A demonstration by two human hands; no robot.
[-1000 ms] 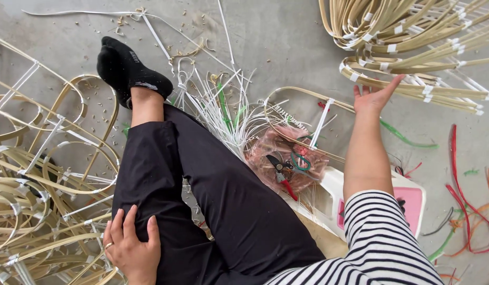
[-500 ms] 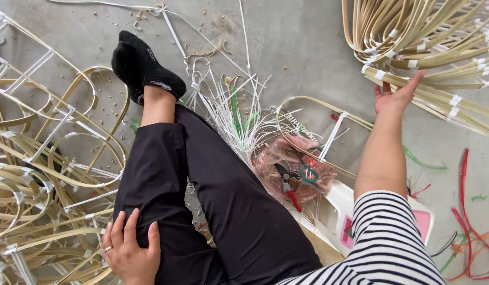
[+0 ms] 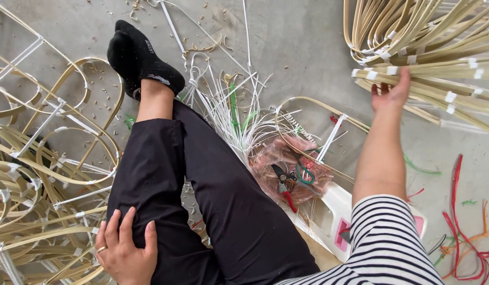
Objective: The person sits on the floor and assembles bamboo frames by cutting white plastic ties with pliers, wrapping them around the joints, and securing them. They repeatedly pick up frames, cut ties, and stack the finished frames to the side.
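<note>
**On the floor, one hand reaching into the cane bundle**

At far left, a heap of bent cane hoops [image 3: 38,211] bound with white tape lies on the grey concrete floor [image 3: 297,47]. Just beside it, the left hand [image 3: 125,250] rests flat on the thigh of a black trouser leg [image 3: 202,195], fingers [image 3: 115,229] spread apart and holding nothing; a ring shows on one of them. The leg runs up to a foot in a black sock [image 3: 139,60]. Right of the shin, a spray of white strips [image 3: 234,113] fans over the floor, with a few green ones among them. Next to the knee lies a clear pinkish bag [image 3: 292,169], and on it pruning shears [image 3: 284,184] with red handles beside a green-handled tool. A white stool [image 3: 334,211] sits below the bag, partly under the striped sleeve [image 3: 387,237]. The right hand [image 3: 392,92] stretches up to the bundle [image 3: 439,58] of long cane strips at upper right, fingers [image 3: 404,79] open and touching the taped ends, not closed around any strip. At far right, red cords [image 3: 458,211] trail over the floor.
</note>
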